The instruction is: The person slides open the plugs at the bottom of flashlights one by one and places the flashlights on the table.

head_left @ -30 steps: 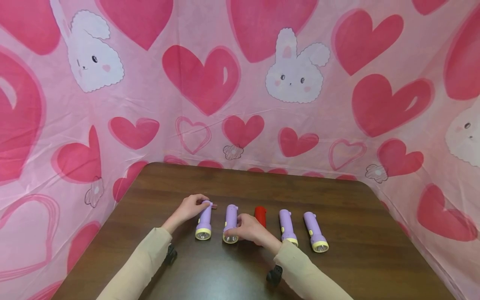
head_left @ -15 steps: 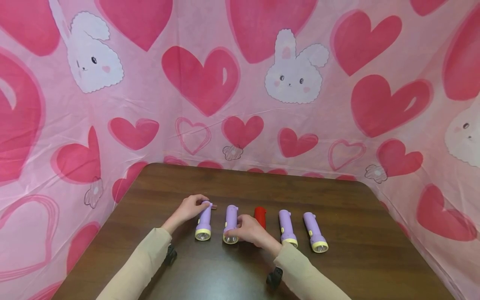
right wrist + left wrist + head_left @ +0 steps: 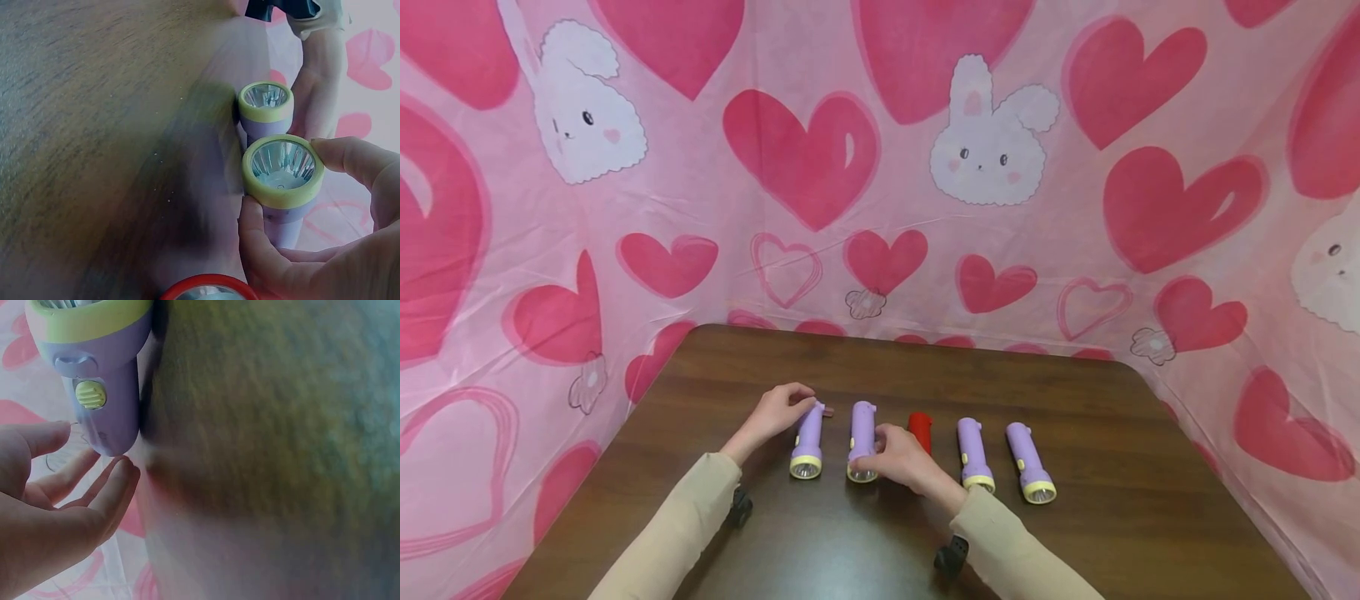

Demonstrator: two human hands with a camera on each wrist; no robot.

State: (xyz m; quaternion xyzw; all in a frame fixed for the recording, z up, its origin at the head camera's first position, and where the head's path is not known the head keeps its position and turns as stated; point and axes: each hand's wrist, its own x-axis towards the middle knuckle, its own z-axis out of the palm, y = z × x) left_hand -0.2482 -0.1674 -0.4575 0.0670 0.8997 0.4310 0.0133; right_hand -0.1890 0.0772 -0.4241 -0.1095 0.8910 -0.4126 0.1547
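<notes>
Purple flashlights with yellow heads lie in a row on the brown table, heads facing me. At the left end of the row, my left hand (image 3: 781,410) is at the tail of the leftmost flashlight (image 3: 808,433). In the left wrist view its fingers (image 3: 119,487) are slightly bent beside the tail, with the thumb apart from the barrel. My right hand (image 3: 901,457) pinches the yellow head of the second flashlight (image 3: 862,425) between thumb and finger, as the right wrist view shows. A red flashlight (image 3: 919,431) lies just right of it, partly hidden by that hand.
Two more purple flashlights, one (image 3: 971,450) nearer and one (image 3: 1030,462) at the far right, lie beyond the red one. A small brownish piece (image 3: 828,412) is near the leftmost tail. Pink heart-print cloth (image 3: 820,275) hangs behind the table (image 3: 1000,550).
The second flashlight has slid slightly away from me with my right hand on it. My left hand has lifted a little off the leftmost flashlight's tail.
</notes>
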